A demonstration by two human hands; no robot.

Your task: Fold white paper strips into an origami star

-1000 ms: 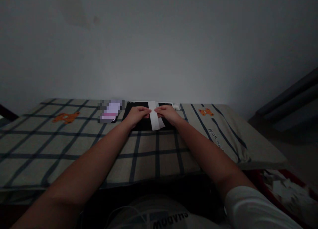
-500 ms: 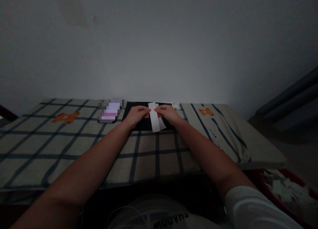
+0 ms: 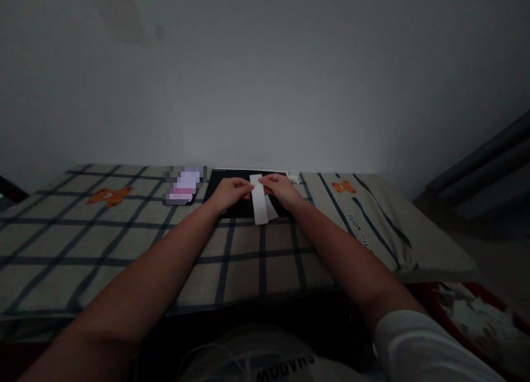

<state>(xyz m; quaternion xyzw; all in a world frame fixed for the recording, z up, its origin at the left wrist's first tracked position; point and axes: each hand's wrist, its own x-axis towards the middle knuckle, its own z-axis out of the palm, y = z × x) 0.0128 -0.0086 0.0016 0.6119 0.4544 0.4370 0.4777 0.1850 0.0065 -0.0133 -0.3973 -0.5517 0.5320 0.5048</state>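
A white paper strip (image 3: pixel 260 205) is held upright between my two hands, above a flat black board (image 3: pixel 244 210). My left hand (image 3: pixel 231 193) pinches the strip's left edge near the top between thumb and fingers. At the upper right edge, my right hand (image 3: pixel 281 187) pinches it the same way. Behind the strip a second white paper piece (image 3: pixel 271 211) sticks out to the lower right; how the two are joined I cannot tell. The fingers behind the paper are partly hidden.
The board lies on a checked tablecloth (image 3: pixel 244 266) against a grey wall (image 3: pixel 265 95). A blurred-out phone-like object (image 3: pixel 185 186) lies left of the board. Something small and white (image 3: pixel 294 177) sits at its right corner. A red bin (image 3: pixel 467 288) with paper scraps stands lower right.
The paper strip has shifted slightly to the right and down toward me. The left hand's fingertips moved slightly right with it. Both hands keep their pinch.
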